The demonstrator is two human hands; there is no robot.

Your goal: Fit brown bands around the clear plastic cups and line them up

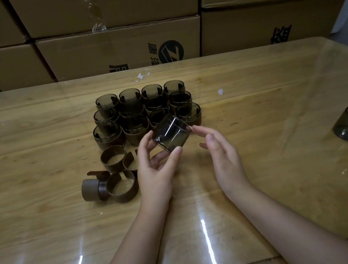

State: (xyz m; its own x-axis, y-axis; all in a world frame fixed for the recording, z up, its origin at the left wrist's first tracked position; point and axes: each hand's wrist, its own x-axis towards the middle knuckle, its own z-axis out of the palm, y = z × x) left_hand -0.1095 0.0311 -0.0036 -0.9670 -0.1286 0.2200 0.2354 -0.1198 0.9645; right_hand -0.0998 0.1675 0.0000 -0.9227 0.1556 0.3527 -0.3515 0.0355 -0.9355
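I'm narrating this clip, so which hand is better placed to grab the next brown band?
Probably the left. The loose brown bands lie just beside the left hand, though it holds the bare cup. The right hand, fingertips at the cup, would have to cross over.

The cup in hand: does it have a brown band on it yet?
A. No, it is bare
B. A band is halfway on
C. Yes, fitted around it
A: the cup, tilted in the left hand, shows only clear smoky plastic, with the right hand at its rim; loose bands lie on the table to the left.
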